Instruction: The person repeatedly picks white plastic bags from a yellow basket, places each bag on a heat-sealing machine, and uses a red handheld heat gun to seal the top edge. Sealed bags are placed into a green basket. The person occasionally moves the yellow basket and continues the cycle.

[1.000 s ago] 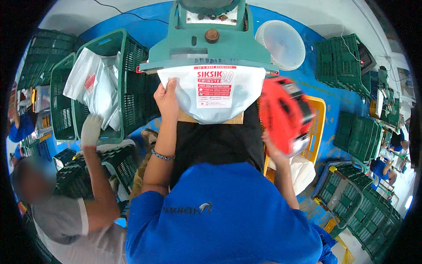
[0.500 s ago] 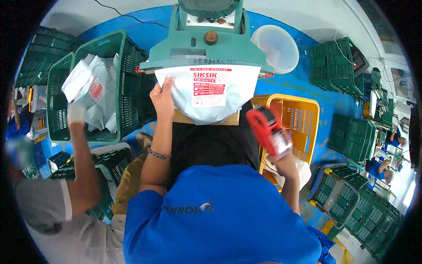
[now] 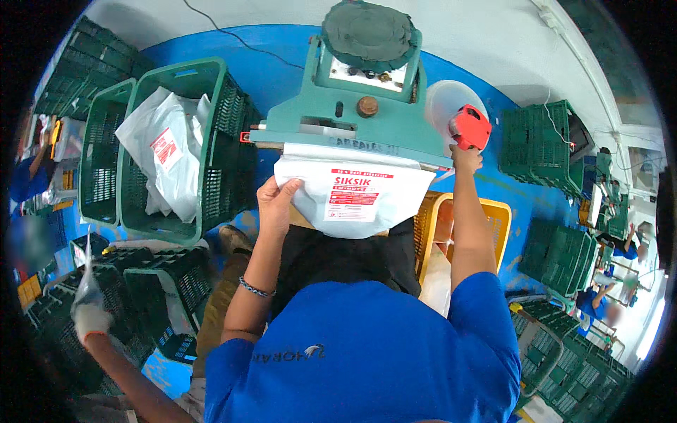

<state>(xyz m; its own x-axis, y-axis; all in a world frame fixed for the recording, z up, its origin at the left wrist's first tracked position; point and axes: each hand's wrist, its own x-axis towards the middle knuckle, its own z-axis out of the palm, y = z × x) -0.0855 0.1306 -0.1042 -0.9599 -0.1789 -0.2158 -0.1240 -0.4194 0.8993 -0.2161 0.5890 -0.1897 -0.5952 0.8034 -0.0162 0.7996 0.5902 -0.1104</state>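
A white plastic bag [image 3: 402, 190] with red print hangs from the front edge of a green bag-sealing machine [image 3: 310, 106], its top edge at the jaw. My left hand [image 3: 279, 201] pinches the bag's upper left corner between thumb and fingers. Stretched forward past the machine's right end, my right hand [image 3: 465, 158] grips a red label gun [image 3: 471, 128], raised in front of a round translucent tub [image 3: 446, 106]. The handle is mostly hidden by my fingers.
Left stands a green crate [image 3: 211, 141] holding several white bags [image 3: 169, 158]. A yellow crate [image 3: 502, 218] sits below my right forearm. More green crates [image 3: 557, 254] are stacked at right. A co-worker's gloved hand [image 3: 92, 321] holds a plastic bag at lower left.
My right hand has swung forward and up with the label gun, from above the yellow crate to the machine's right end. My left hand stays on the bag. The co-worker's hand has left the crate.
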